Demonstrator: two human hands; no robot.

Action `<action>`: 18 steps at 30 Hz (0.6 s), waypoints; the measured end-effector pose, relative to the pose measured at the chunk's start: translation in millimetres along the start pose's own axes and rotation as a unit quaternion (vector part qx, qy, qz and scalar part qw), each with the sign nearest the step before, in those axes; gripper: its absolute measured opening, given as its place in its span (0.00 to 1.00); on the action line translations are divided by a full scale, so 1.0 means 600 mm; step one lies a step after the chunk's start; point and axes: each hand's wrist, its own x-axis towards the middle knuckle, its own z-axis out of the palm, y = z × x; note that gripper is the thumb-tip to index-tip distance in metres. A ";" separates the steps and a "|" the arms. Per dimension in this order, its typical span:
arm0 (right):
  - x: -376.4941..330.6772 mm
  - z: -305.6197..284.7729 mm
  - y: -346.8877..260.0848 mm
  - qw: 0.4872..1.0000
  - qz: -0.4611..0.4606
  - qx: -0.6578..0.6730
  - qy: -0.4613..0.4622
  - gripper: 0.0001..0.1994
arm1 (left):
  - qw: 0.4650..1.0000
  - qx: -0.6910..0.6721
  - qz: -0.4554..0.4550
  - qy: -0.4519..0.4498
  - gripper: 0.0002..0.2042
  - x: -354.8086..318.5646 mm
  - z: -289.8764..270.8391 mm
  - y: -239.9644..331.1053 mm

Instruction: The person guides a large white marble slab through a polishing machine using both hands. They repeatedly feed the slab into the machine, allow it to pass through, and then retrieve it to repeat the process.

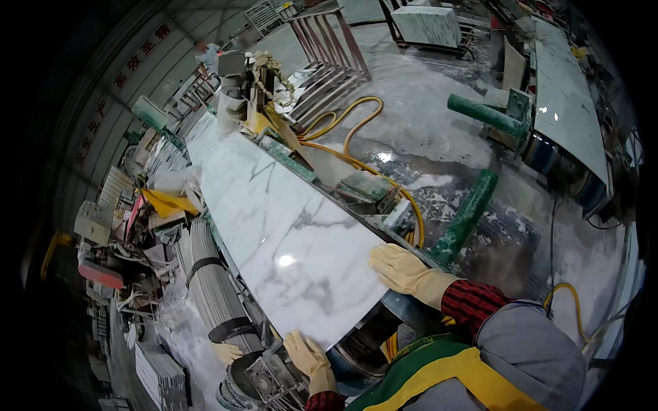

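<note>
On the left, a bundle of grey strips is lying beside the white, grey-veined slab; black straps are going around it, probably for keeping the strips together. At its lower end a cream glove is showing; I cannot tell whether somebody is wearing it. The left hand, gloved, is resting its stretched fingers at the slab's near left corner, seemingly to steady it. The slab is lying flat in front of the person, its near end reaching above a dark drum. The right hand, also gloved, is lying flat with fingers close together at the near right corner, perhaps to stop sideways sliding. Neither hand is pinching anything. Near the right hand, a green post is sticking out. The slab's long axis is running from the far upper left toward the lower right, its short edge facing the person.
</note>
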 end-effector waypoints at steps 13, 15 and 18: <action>-0.036 0.013 0.001 1.000 0.017 -0.020 -0.001 0.22 | 0.999 0.011 0.038 0.016 0.22 -0.022 0.012 -0.010; -0.032 0.006 -0.004 1.000 0.020 -0.009 -0.007 0.22 | 0.997 0.028 0.052 0.039 0.22 -0.030 0.014 -0.015; -0.027 -0.012 -0.016 1.000 0.017 -0.007 -0.001 0.22 | 0.998 0.031 0.051 0.036 0.22 -0.027 0.011 -0.008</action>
